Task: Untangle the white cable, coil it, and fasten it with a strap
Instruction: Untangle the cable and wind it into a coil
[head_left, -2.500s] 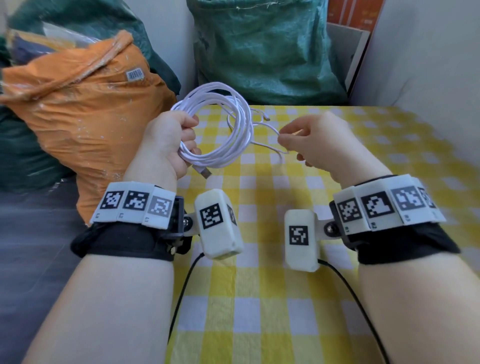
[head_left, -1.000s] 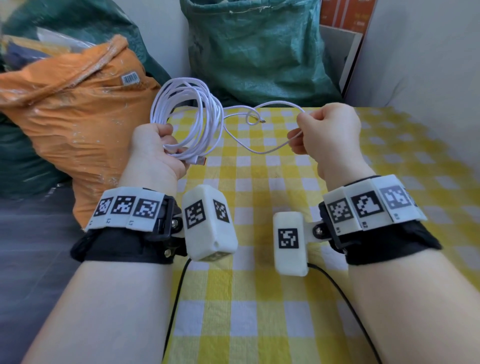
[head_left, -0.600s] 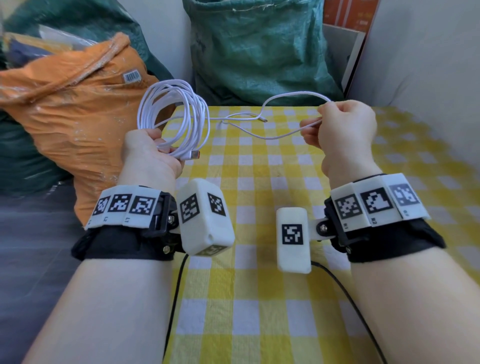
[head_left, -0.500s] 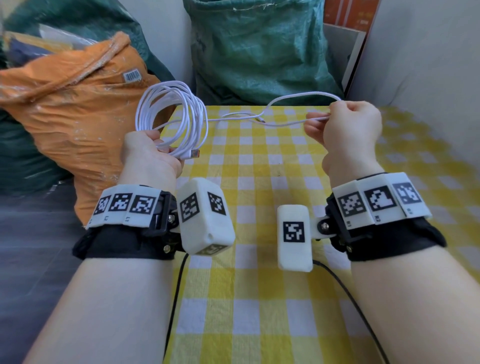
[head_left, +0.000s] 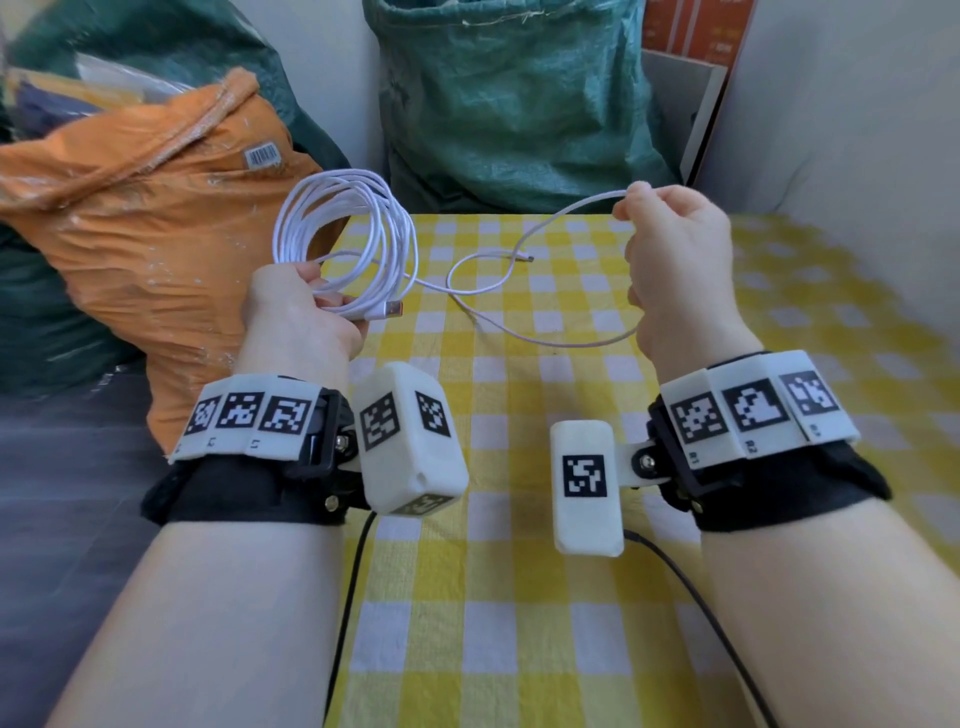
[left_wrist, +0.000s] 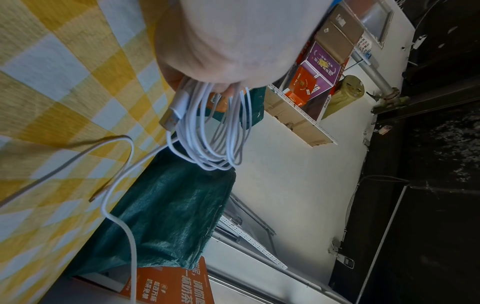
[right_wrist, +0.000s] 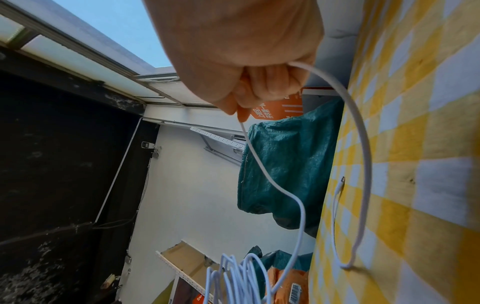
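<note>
My left hand (head_left: 311, 304) grips a coil of white cable (head_left: 343, 234) upright above the table's left edge, and the USB plug (head_left: 387, 310) sticks out by the fingers. From the coil a loose tail (head_left: 519, 332) sags to my right hand (head_left: 672, 254), which holds it in a fist and lets it rise out at the top. The small connector end (head_left: 527, 257) hangs just above the cloth. In the left wrist view the coil (left_wrist: 213, 133) hangs below the hand (left_wrist: 228, 41). The right wrist view shows the hand (right_wrist: 249, 82) closed round the tail (right_wrist: 365, 164).
A yellow and white checked cloth covers the table (head_left: 519, 623). An orange sack (head_left: 145, 208) stands at the left and a green sack (head_left: 514, 104) behind the table, with a pale wall (head_left: 857, 130) at the right. Black leads (head_left: 701, 623) trail from the wrist cameras.
My hands moved apart: the coil swung left and the right hand went right and up along the tail. The tail, nearly straight half a second ago, now sags in a low loop.
</note>
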